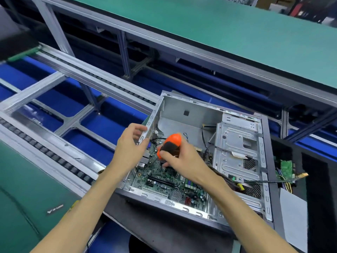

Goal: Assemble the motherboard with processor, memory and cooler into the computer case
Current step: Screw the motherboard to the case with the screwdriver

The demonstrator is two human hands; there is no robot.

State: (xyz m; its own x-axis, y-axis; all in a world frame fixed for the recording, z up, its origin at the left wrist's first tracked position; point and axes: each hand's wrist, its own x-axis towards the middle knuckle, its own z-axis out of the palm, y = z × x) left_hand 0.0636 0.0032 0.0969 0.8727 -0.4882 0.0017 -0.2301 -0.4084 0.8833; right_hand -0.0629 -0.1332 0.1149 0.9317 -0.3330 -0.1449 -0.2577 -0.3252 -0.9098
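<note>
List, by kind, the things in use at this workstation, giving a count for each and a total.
Hands: 2, left hand, right hand
Screwdriver: 1
Computer case: 1
Motherboard: 1
Total: 5

Orange-and-black screwdriver, green motherboard, silver-grey case, teal bench mat, blue conveyor bed.

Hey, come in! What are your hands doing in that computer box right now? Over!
Left hand gripping case wall. Right hand gripping orange screwdriver, tip down on motherboard inside case. Loose cables beside right wrist.
</note>
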